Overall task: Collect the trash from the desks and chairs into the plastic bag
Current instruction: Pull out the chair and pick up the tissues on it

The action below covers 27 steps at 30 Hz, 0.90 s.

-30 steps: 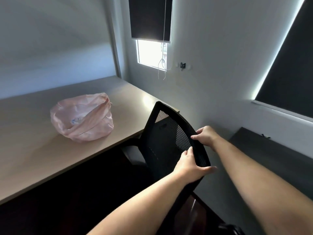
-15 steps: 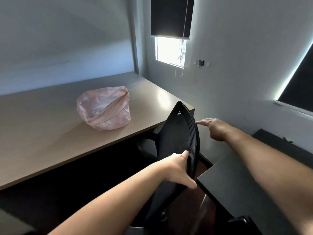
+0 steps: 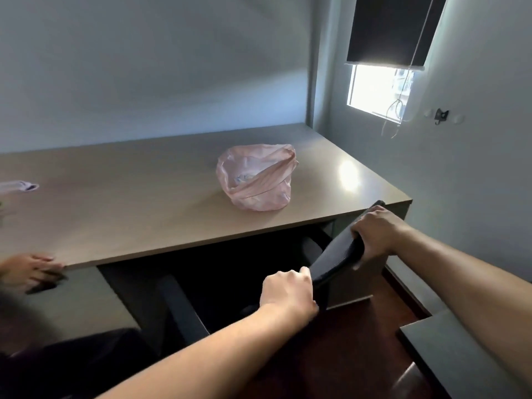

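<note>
A pink plastic bag [image 3: 256,180] stands open on the beige desk [image 3: 144,203], with some pale trash inside. The black chair back [image 3: 339,260] leans under the desk's right end, seen nearly edge-on. My left hand [image 3: 288,292] grips its lower edge. Higher up, my right hand [image 3: 377,234] grips the top edge, close to the desk corner. A small pale crumpled piece [image 3: 20,186] lies on the desk at the far left.
Another person's hand [image 3: 28,269] rests at the desk's front edge on the left, over a grey surface [image 3: 72,306]. A dark desk corner [image 3: 449,347] juts in at lower right. A window [image 3: 377,90] with a half-lowered blind lights the right wall.
The chair has been turned and pushed in under the desk. My right hand went from reaching open to gripping the chair back's top edge. The view swung left, revealing another person's hand.
</note>
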{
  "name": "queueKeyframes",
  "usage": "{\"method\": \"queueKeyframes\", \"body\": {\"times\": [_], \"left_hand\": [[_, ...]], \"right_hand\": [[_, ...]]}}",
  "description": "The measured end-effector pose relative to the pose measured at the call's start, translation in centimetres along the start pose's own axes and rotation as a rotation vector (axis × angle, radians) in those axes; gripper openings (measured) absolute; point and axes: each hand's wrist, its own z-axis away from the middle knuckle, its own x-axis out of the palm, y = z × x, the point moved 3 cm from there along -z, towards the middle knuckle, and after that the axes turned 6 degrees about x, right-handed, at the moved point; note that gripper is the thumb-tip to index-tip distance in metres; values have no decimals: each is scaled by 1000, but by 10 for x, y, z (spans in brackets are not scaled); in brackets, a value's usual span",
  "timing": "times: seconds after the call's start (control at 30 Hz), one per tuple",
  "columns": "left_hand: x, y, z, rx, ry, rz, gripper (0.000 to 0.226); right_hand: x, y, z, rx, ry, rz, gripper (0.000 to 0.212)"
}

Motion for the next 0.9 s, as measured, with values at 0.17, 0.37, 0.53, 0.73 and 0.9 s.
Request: {"method": "queueKeyframes", "body": {"times": [0.17,0.37,0.53,0.73,0.9], "left_hand": [[0,-45,-5,112,136,-196,27],[-1,-106,-21,120,139,-235,40],[-3,-155,-54,42,71,-117,66],[-9,-192,-92,-2,62,10,74],[-18,-218,-117,30,28,6,70]], "right_hand": [[-1,-21,-18,-54,8,-67,75],[20,-40,-45,21,24,-430,67],[16,-56,-72,117,76,-422,57],[16,-58,-106,171,21,-426,51],[11,-62,-133,210,11,-431,42]]}}
